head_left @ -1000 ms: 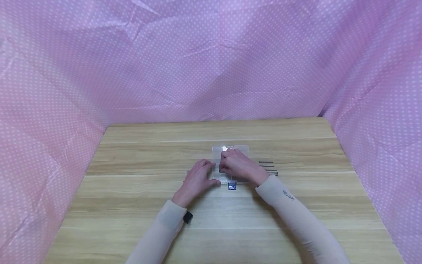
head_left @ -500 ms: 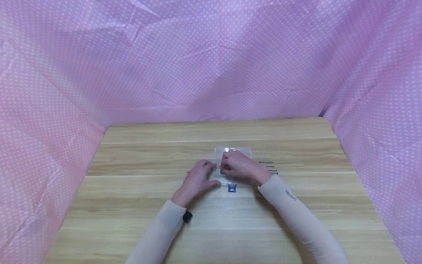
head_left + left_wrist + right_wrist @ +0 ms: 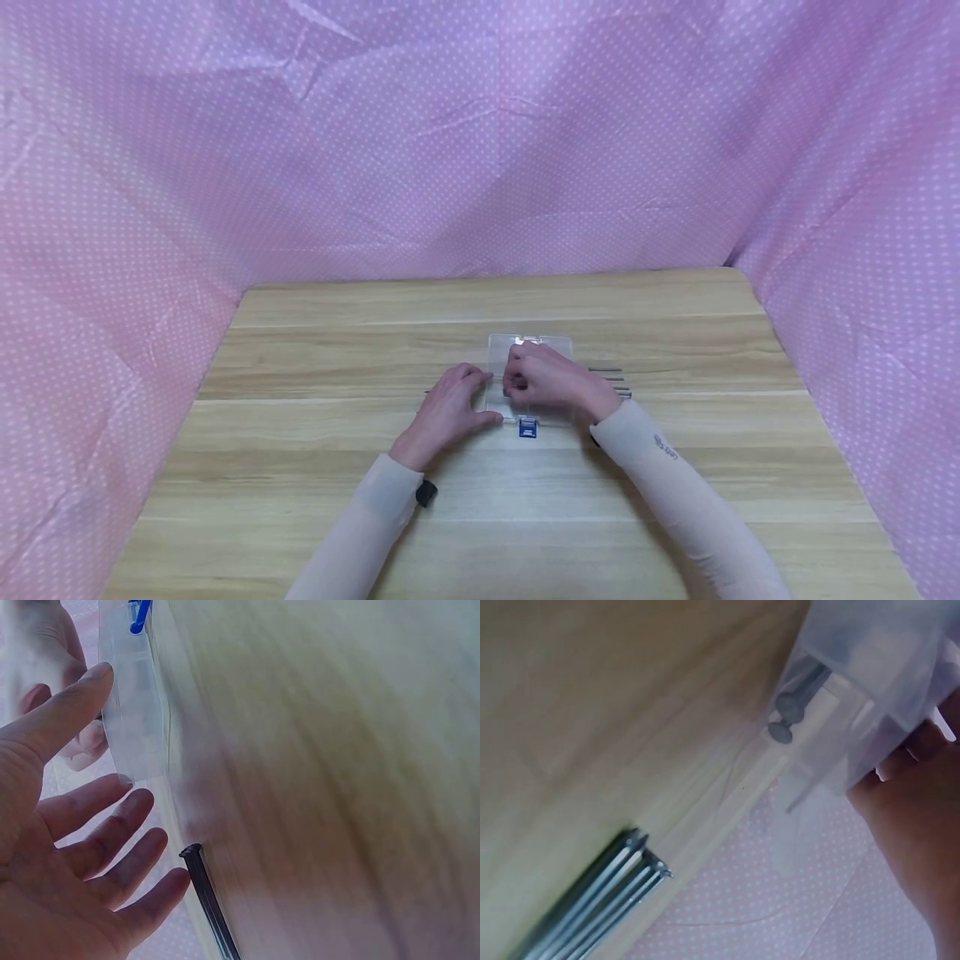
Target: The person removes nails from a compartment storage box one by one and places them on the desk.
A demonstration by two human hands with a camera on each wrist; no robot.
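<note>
- Clear plastic box (image 3: 543,352), in the head view, lies open on the wooden worktop (image 3: 480,550), in from the far edge and about midway between left and right edges, with a blue clip (image 3: 528,427) at its near side.
- Left hand (image 3: 446,404), same view: thumb and fingers spread wide apart, tips touching the box's left side.
- Right hand (image 3: 551,379) is over the box with fingers curled in; I cannot tell whether they pinch anything.
- Loose nails (image 3: 611,379) lie on the worktop just beside the box, toward the right edge.
- Light sleeves (image 3: 360,508) cover both arms; pink dotted cloth (image 3: 480,142) rises beyond the far edge.
- Left wrist view: the left thumb touches the box wall and the forefinger its corner, while the other fingers are slightly bent and apart. Dark rods (image 3: 208,904) lie near the little finger.
- Right wrist view: two flat-headed nails (image 3: 786,724) show through the clear wall, and a bundle of nails lies on the worktop, apart from the box. Most of the right fingers are hidden behind plastic.
</note>
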